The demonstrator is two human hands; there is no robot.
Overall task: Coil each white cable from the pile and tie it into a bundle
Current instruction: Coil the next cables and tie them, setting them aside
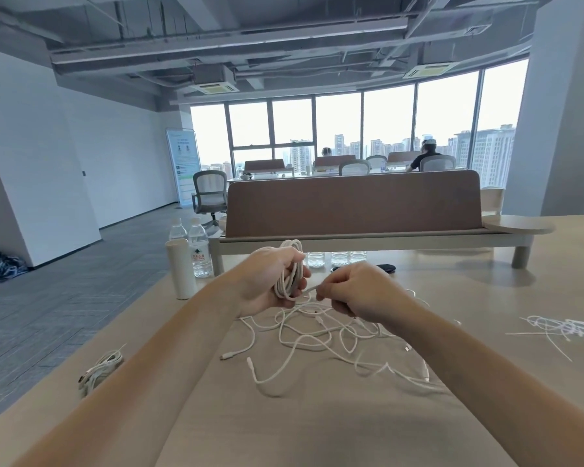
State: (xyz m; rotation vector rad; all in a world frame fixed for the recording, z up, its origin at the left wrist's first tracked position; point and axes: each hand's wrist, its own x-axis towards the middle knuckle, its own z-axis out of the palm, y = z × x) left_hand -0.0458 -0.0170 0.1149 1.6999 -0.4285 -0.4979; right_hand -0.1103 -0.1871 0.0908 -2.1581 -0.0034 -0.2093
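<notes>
Beyond the hands, at centre frame: a brown screen (351, 203) on a low riser (368, 242), closing off the far side of the desk (317, 429). Under the riser, clear bottles (338, 258) in a row, only their lower parts showing, and a flat black thing (385, 267) just right of them. Left of centre, near the desk's left edge: a white bottle (181, 269) and two water bottles (199, 251), upright and close together, with water in the clear pair; contents of the white one not to be told. At lower left, by that same edge, a tied bundle (100, 369). At far right, a loose heap of ties (567, 328), well apart from the hands. Past the left edge, open floor, with an office chair (209, 193) left of the screen.

Room for the forearms over the near desk in the lower frame, and more desk surface between the pile and the ties.

Holds the coil (289, 269) upright above the desk in the left grip (267, 284), fingers and thumb curled round its loops, at centre frame just below the riser. Pinches a short white strand (309, 290) leading off the coil in the right grip (354, 291), fingers closed on it, just right of the coil; cable end or tie, cannot tell. Below both hands, flat on the desk: the pile (317, 335) of loose white cables, tangled, with several plugs showing at its near side.
</notes>
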